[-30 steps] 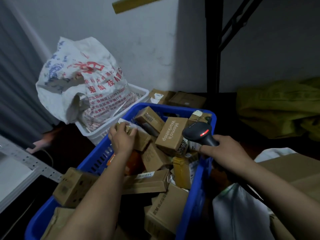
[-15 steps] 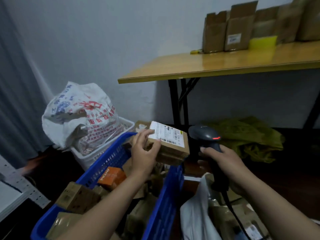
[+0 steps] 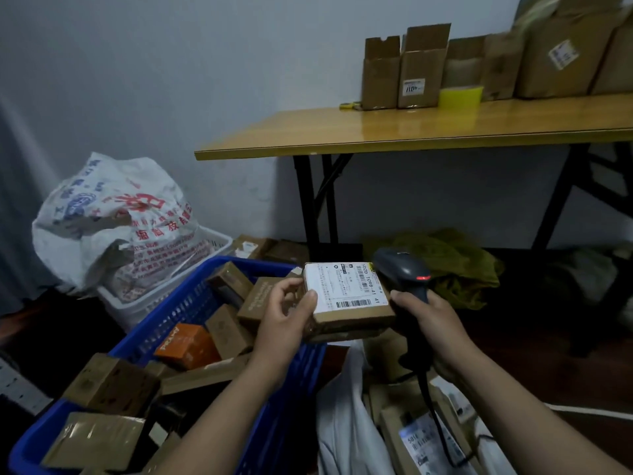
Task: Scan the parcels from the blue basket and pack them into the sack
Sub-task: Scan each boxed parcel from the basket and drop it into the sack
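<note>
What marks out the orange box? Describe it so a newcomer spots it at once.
Look at the full blue basket at lower left. Beside its left wall, about halfway along, lies the orange box. It alone is bright orange with white lettering; the brown boxes around it are plain cardboard.

Matt cardboard parcel [image 3: 349, 315] with paper label, blue plastic basket [image 3: 178, 310], glossy wooden table [image 3: 411, 132].

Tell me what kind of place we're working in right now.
Probably a small parcel sorting or dispatch room: a blue basket heaped with cardboard parcels, the left hand holding a labelled parcel beside the barcode scanner in the right hand, cartons lined up on a table.
</note>
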